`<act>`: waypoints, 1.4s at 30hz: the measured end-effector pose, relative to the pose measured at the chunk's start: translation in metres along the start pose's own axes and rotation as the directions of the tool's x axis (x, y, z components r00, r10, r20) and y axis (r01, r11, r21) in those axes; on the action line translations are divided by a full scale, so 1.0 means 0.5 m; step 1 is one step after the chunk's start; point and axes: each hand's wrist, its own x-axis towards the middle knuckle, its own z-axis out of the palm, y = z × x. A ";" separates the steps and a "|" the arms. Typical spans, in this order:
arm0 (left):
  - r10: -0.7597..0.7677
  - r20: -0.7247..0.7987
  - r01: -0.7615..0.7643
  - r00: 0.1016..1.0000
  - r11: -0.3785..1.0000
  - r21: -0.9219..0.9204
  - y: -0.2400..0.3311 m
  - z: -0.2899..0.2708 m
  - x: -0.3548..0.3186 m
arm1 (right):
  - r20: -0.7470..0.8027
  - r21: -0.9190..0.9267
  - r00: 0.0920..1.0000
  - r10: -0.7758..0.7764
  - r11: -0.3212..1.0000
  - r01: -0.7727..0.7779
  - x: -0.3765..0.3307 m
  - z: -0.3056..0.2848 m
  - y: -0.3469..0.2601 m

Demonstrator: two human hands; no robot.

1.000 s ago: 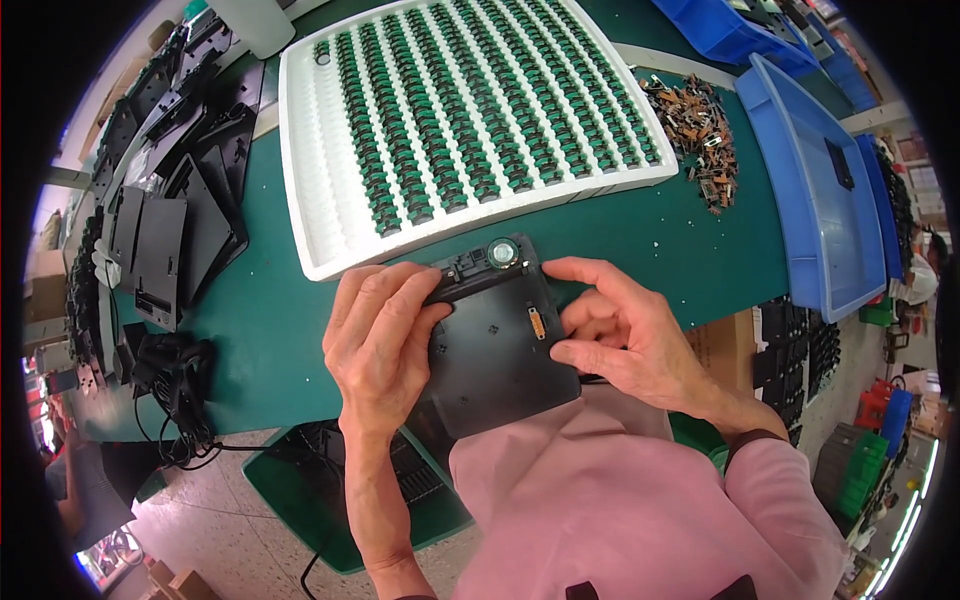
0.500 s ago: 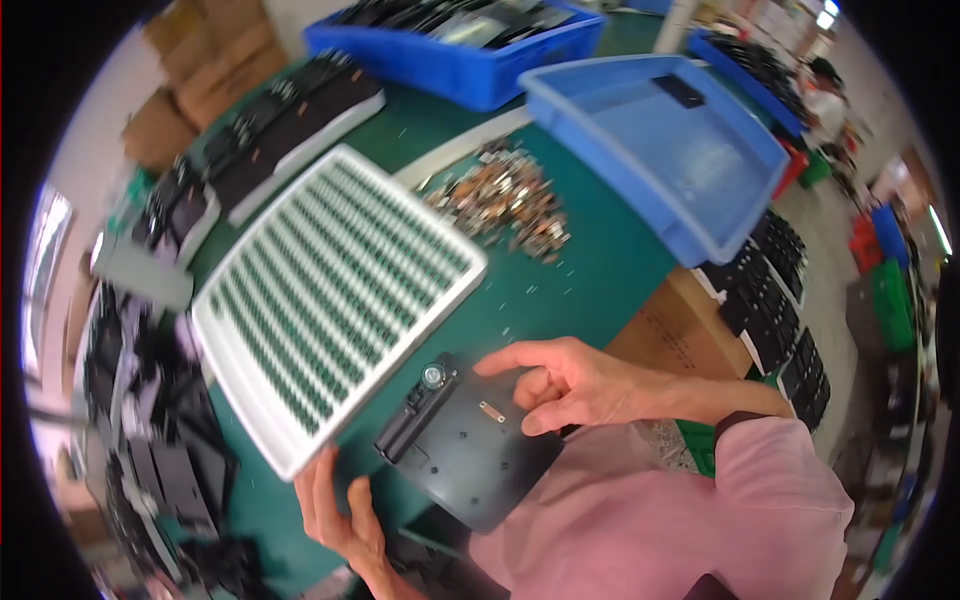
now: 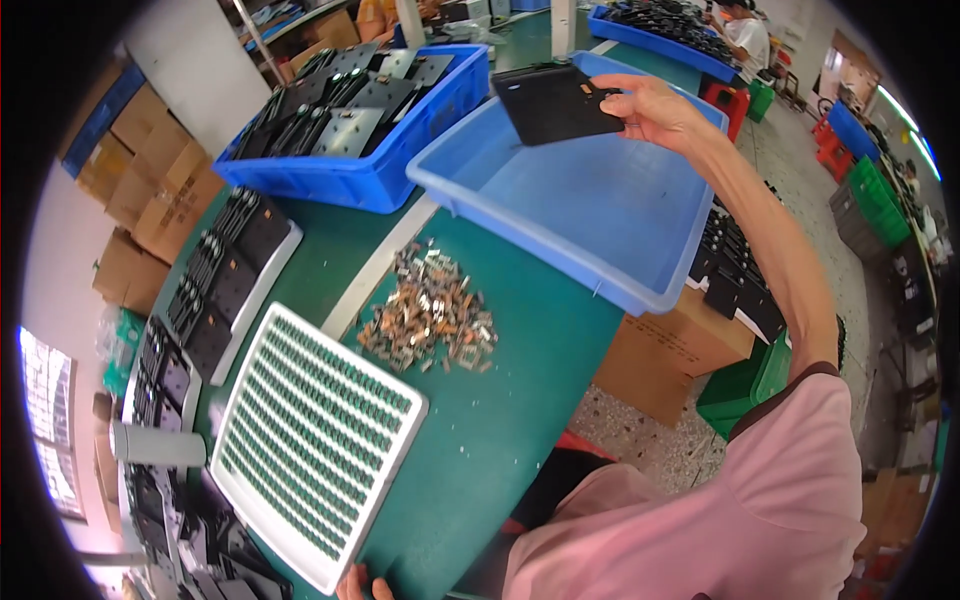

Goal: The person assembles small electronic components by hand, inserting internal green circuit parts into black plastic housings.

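My right hand is stretched out over the far part of a light blue plastic tub. Its thumb and fingers pinch the right end of a flat black panel, which bears a small orange-brown piece near its upper right corner. At the lower edge only some fingertips of my left hand show, slightly apart, by the near corner of a white tray lined with rows of small dark green parts. What lies below those fingertips is out of view. Beyond the tray is a heap of small metal pieces.
A blue bin full of black panels stands at the far left. Racked panels and a grey-white cylinder line the left edge. Right of the green table are a cardboard box and a green crate. A person sits far back.
The view has swung up and forward. My right hand has gone from above the panel at my lap out to the tub and now grips a panel. My left hand has mostly left view.
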 end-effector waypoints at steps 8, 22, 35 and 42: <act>-0.040 -0.039 0.044 0.998 0.995 0.089 0.022 0.002 0.000 | -0.662 0.261 0.688 0.297 0.952 -0.160 0.246 -0.211 0.188; -0.284 0.121 0.228 0.951 0.910 0.345 0.062 -0.002 0.012 | -0.769 0.363 0.509 0.387 0.920 -0.151 0.437 -0.202 0.314; -0.254 0.147 0.177 0.956 0.898 0.402 0.085 0.000 0.032 | -0.844 0.234 0.442 0.303 0.950 -0.205 0.422 -0.138 0.275; -0.403 0.080 0.353 0.912 0.868 0.348 0.085 0.013 0.009 | -0.877 -0.066 0.468 0.113 0.934 -0.350 0.429 -0.144 0.278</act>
